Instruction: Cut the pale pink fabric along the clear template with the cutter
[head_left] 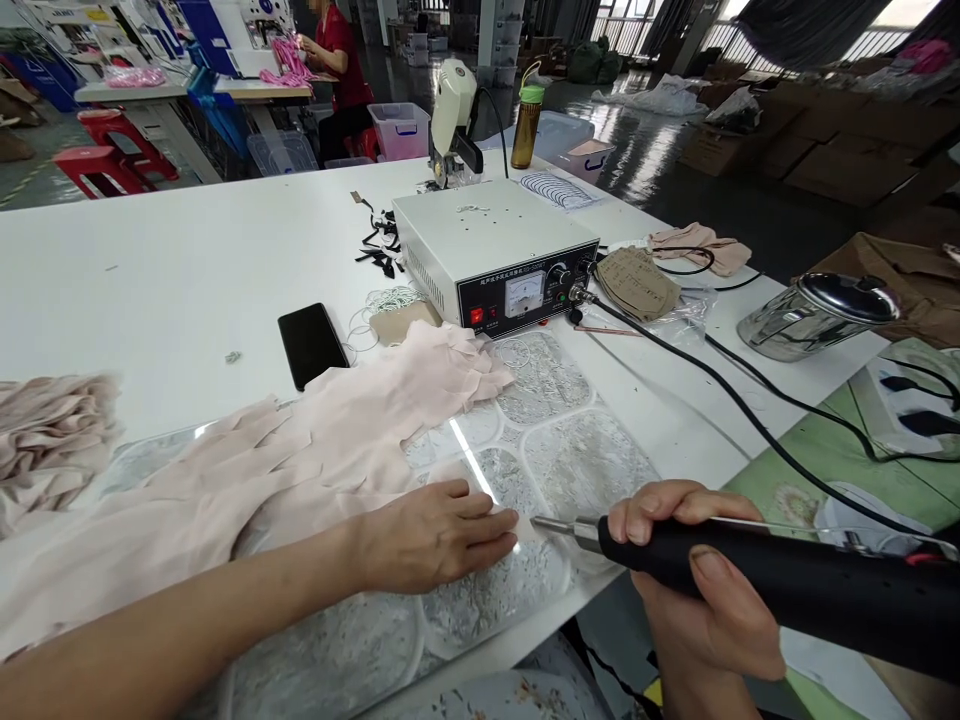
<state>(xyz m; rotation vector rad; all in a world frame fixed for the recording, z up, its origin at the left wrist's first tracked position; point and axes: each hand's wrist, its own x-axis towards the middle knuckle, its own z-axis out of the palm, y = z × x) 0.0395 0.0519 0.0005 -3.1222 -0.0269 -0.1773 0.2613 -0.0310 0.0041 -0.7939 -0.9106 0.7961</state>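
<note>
My left hand (442, 535) lies palm down at the edge of the pale pink fabric (352, 410), its fingers stretched over a clear patterned mat (555, 460). What is under the fingertips is hidden. My right hand (697, 570) is wrapped around a black ultrasonic welding gun (810, 590) with a metal tip. That tip points left and is close to my left fingertips, a small gap apart. The fabric is spread in overlapping layers across the mat, running off to the left.
A control box (495, 250) with a lit red switch stands behind the mat. Near it are a phone (311, 345), brown cut pieces (637, 283), a steel pot (817, 315) and a bottle (528, 125). A black cable (697, 370) crosses the right side. Bunched fabric (52, 435) lies left.
</note>
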